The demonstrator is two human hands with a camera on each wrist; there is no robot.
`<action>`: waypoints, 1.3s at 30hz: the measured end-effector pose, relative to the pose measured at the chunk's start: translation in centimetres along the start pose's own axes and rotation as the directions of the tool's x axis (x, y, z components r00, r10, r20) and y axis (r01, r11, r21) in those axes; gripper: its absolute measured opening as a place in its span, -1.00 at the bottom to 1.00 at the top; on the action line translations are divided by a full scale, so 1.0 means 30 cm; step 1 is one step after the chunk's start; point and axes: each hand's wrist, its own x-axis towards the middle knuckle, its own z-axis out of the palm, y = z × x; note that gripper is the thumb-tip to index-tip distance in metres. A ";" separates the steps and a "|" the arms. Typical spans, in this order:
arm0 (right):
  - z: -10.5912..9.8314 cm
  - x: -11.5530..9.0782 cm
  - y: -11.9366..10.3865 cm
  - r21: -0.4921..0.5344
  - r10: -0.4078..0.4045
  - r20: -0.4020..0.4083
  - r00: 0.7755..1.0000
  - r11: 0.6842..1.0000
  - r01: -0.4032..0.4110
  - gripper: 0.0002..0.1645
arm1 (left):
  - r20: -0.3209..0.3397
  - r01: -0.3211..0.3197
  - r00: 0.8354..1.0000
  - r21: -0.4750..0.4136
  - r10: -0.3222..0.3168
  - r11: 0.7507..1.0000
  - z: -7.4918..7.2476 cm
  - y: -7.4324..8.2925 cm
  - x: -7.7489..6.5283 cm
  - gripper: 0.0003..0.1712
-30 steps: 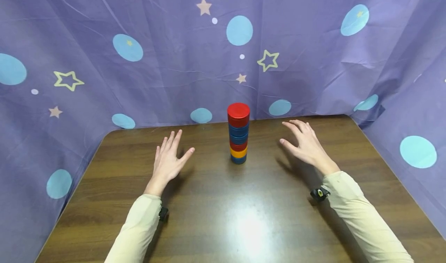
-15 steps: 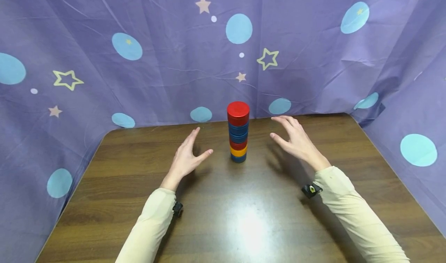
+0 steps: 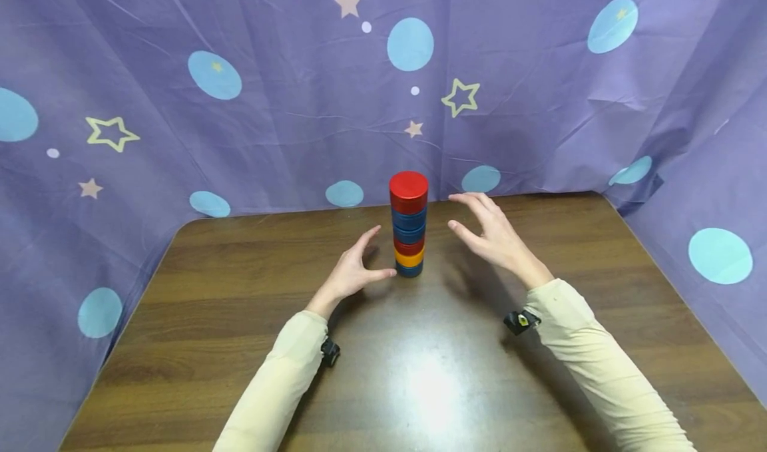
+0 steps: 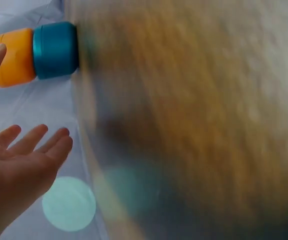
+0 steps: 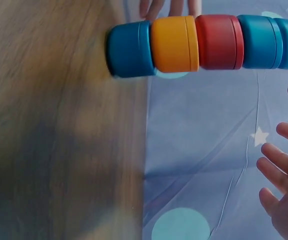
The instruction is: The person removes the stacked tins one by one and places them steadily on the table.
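Note:
A tall stack of round containers (image 3: 409, 226) stands upright on the table, red on top, then two blue, a red, an orange and a blue one at the bottom. My left hand (image 3: 349, 273) is just left of its lower part, thumb and fingers spread. The thumb tip (image 3: 389, 273) reaches the stack's edge; whether it touches, I cannot tell. My right hand (image 3: 494, 237) hovers to the right, fingers loosely extended, with a gap to the stack. In the right wrist view, the lower containers (image 5: 174, 45) show with my left fingers (image 5: 176, 7) behind them.
The brown wooden table (image 3: 210, 305) ends at a purple curtain (image 3: 269, 106) with stars and dots, which hangs close behind the stack. Dark wrist cameras (image 3: 521, 321) sit under both cuffs. Bright glare (image 3: 428, 385) lies on the table's front.
My left hand has moved right, from well apart to right beside the stack. My right hand has come left, nearer to it. The stack stands in the same place.

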 end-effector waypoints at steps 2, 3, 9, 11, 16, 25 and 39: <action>0.005 0.006 -0.007 0.014 -0.012 -0.009 1.000 1.000 0.012 -0.47 | 0.028 0.014 1.000 -0.060 -0.012 0.998 0.017 -0.001 0.010 0.06; 0.006 0.011 -0.012 0.026 -0.020 -0.014 1.000 0.999 0.020 -0.47 | 0.045 0.022 0.999 -0.093 -0.018 0.995 0.024 -0.001 0.015 0.06; 0.011 0.039 -0.040 0.076 -0.055 -0.035 0.998 0.995 0.058 -0.49 | 0.118 0.073 0.992 -0.235 -0.046 0.969 0.052 -0.011 0.046 0.02; 0.011 0.049 -0.050 0.086 -0.063 -0.043 0.997 0.994 0.067 -0.49 | 0.134 0.083 0.990 -0.269 -0.048 0.960 0.054 -0.013 0.055 0.02; 0.011 0.068 -0.074 0.111 -0.072 -0.050 0.996 0.991 0.078 -0.49 | 0.173 0.106 0.983 -0.287 -0.057 0.952 0.058 -0.024 0.067 0.03; -0.003 0.097 -0.116 0.206 -0.049 -0.067 0.997 0.977 0.062 -0.46 | 0.157 0.106 0.985 -0.262 -0.066 0.959 0.072 -0.038 0.078 -0.02; -0.030 0.130 -0.200 0.467 -0.012 0.004 1.000 0.884 0.009 -0.43 | 0.141 0.033 0.990 -0.182 -0.007 0.983 0.075 -0.033 0.086 -0.21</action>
